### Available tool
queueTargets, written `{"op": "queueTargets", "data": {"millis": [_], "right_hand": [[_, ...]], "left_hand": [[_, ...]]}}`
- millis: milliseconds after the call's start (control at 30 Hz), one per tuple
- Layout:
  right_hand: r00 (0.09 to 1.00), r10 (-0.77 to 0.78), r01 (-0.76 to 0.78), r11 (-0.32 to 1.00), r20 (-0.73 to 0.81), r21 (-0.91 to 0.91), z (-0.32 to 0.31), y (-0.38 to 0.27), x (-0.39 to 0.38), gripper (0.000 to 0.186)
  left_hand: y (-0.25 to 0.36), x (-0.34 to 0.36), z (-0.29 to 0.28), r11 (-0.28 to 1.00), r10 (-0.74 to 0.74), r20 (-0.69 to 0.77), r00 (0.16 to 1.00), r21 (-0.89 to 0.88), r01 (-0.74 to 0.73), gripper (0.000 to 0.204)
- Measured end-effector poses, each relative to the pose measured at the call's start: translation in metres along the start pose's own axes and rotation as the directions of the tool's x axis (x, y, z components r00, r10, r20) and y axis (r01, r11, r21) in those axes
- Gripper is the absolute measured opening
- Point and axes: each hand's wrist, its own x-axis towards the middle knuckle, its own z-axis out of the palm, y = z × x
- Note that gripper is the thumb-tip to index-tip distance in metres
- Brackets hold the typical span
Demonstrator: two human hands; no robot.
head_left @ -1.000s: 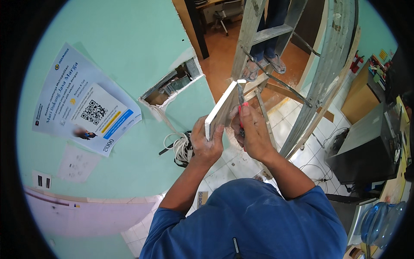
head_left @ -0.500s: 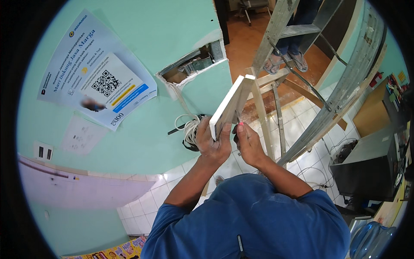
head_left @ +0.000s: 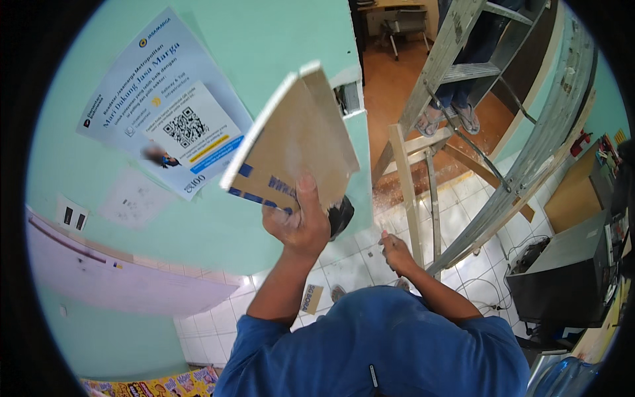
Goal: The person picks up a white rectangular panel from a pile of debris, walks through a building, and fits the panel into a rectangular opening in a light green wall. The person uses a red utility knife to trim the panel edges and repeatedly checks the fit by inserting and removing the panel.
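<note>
My left hand (head_left: 301, 221) is closed on the lower edge of a drywall piece (head_left: 297, 142), its thumb lying across the brown paper face. The board has a white, crumbly cut edge and blue print near the bottom. It is raised in front of the green wall and covers much of the rectangular wall opening (head_left: 348, 99). Lower and to the right, my right hand (head_left: 397, 253) is closed, away from the board. A small pink bit shows at its fingertips; the rest of what it holds is hidden.
An aluminium ladder (head_left: 471, 71) stands at the right, a person's sandalled feet (head_left: 450, 121) on it. Beside it is a wooden frame (head_left: 406, 185). A black object (head_left: 340, 217) sits behind the board. A small board scrap (head_left: 311, 300) lies on the tiles. A dark cabinet (head_left: 559, 264) stands far right.
My left hand has lifted the drywall piece up and left, turning its brown face into view. My right hand has come off it and dropped lower. The floor scrap now shows clearly.
</note>
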Motion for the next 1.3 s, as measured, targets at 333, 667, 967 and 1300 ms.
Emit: {"op": "queueTargets", "data": {"millis": [333,667,967,1300], "right_hand": [[0.75,-0.618,0.633,0.774,-0.235,-0.013,-0.031,-0.204,-0.04,0.036],[0.846,-0.38,0.503,0.803,-0.374,0.321,-0.013,-0.186,-0.024,0.025],[0.882,-0.344,0.261,0.926,-0.324,-0.272,0.007,-0.109,-0.016,0.034],[0.848,-0.442,0.418,0.897,-0.293,-0.142,0.075,-0.137,-0.053,0.035]], "left_hand": [[-0.03,-0.063,-0.029,0.916,-0.375,0.306,0.875,-0.024,0.401,0.035],[-0.034,-0.027,-0.078,0.825,-0.561,0.088,0.823,-0.022,0.565,0.037],[-0.044,0.032,-0.127,0.772,-0.578,-0.105,0.81,-0.392,0.5,0.042],[-0.094,-0.006,-0.119,0.213,-0.706,0.38,0.598,-0.691,0.691,0.039]]}}
